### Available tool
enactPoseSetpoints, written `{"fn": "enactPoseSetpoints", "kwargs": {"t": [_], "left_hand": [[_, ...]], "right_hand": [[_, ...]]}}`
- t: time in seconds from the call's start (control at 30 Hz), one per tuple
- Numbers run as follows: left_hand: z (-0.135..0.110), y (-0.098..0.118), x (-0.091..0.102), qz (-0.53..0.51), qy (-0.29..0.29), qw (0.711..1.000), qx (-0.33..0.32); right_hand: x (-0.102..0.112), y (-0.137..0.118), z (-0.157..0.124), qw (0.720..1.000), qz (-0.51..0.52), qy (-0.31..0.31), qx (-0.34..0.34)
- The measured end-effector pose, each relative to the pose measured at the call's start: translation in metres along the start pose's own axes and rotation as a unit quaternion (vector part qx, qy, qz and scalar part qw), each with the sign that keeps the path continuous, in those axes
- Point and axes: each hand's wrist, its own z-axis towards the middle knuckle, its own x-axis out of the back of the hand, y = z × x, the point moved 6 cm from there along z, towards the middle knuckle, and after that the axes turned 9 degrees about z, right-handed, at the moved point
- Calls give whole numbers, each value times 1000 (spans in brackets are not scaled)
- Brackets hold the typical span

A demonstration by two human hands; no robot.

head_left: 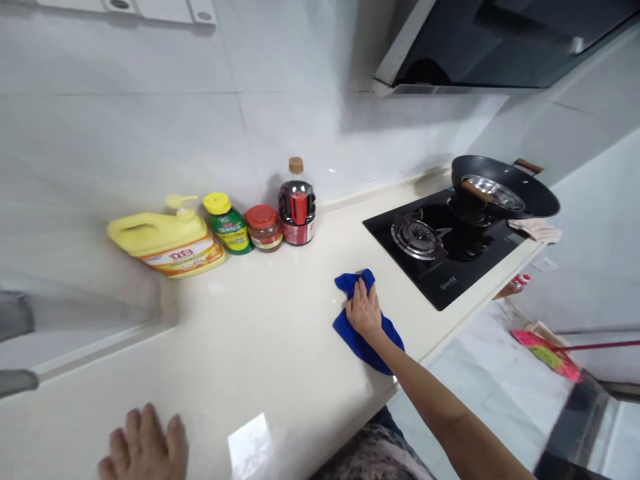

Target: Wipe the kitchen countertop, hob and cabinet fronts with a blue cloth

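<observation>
Pressed onto the pale countertop (250,320), my right hand (364,308) has its fingers bent over a blue cloth (360,343). The cloth is bunched at the fingertips and spreads out flat under the wrist. My left hand (145,447) lies on the counter at the lower left, fingers apart and nothing in them; the frame's bottom edge cuts it off. To the right of the cloth is a black glass gas hob (410,267) with a bare burner (419,239).
Along the wall stand a yellow detergent jug (165,240), a green bottle with yellow cap (230,227), a red-lidded jar (265,230) and a dark sauce bottle (298,207). A wok (543,197) sits on the far burner, beneath the range hood (480,47). A pink broom (547,353) lies below.
</observation>
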Motion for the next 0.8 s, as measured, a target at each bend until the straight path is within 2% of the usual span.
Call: {"fn": "enactPoseSetpoints", "kwargs": {"t": [0.13,0.27,0.37,0.43,0.5,0.6,0.7,0.8], "left_hand": [[2,5,3,-3,-19,1000,13],[-4,5,3,-7,-10,1000,10],[-10,4,-2,-8,-4,1000,13],[-11,2,-5,-9,-8,1000,18],[-12,-1,-8,-13,-17,1000,18],[-18,-7,-9,-13,-45,999,7],[-36,-20,-2,4,-55,998,19],[-65,-42,11,27,-36,996,72]], "right_hand": [[-16,-94,-30,993,50,-60,93],[-25,-177,-84,962,107,-130,216],[-27,-214,-124,925,140,-182,303],[-26,-224,-146,897,157,-207,357],[-23,-222,-160,874,169,-221,399],[-17,-194,-165,859,175,-225,425],[-10,-139,-150,873,162,-212,409],[-4,-62,-111,914,149,-146,348]]}}
